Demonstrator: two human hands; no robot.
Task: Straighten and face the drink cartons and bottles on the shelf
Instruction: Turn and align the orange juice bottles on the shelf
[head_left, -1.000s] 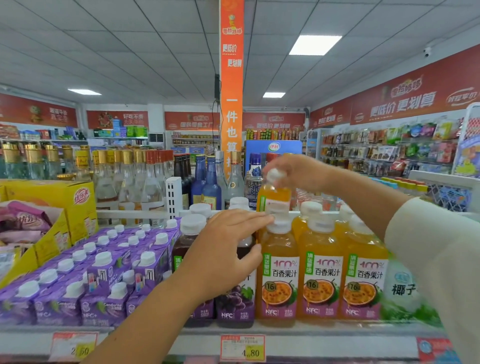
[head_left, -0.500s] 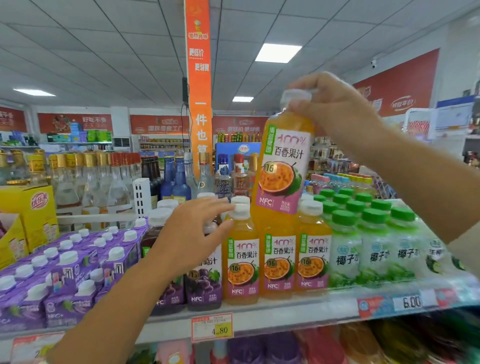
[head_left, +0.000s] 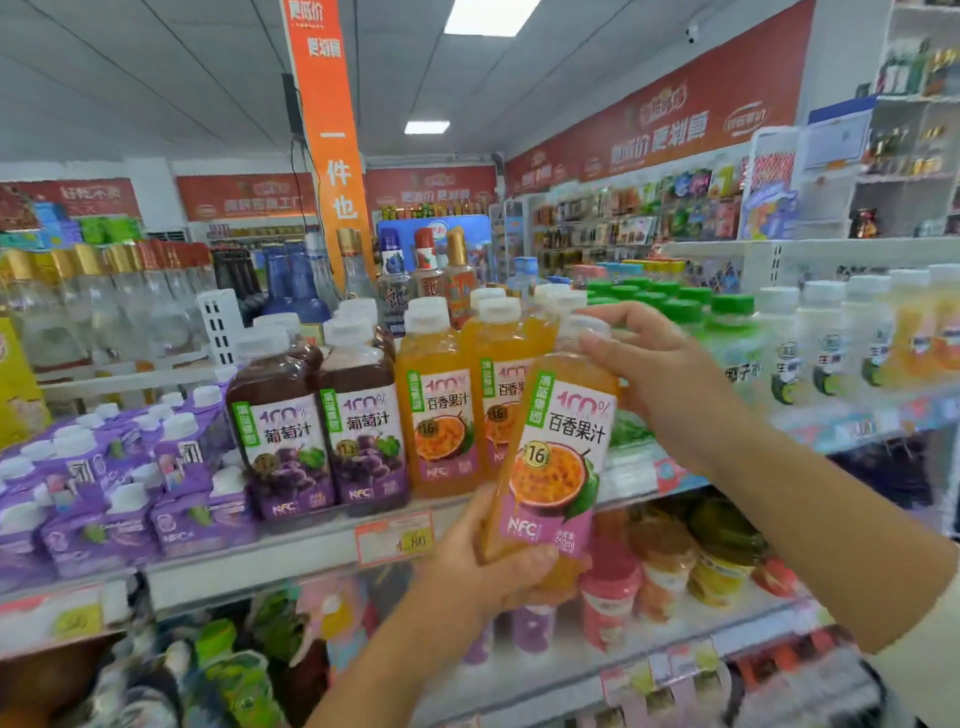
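Head view: both hands, left hand (head_left: 493, 566) and right hand (head_left: 649, 364), grasp an orange plastic passion-fruit juice bottle (head_left: 556, 452), unshelved; grape bottles (head_left: 317, 431) already face forward.

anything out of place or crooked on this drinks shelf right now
One passion fruit bottle is off the shelf, tilted in front of it; left hand grips its base, right hand its neck. Shelved bottles stand upright.

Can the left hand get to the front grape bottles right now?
Probably not: the left hand grips the held orange bottle's base, the right hand its cap. Nothing blocks the grape bottles themselves.
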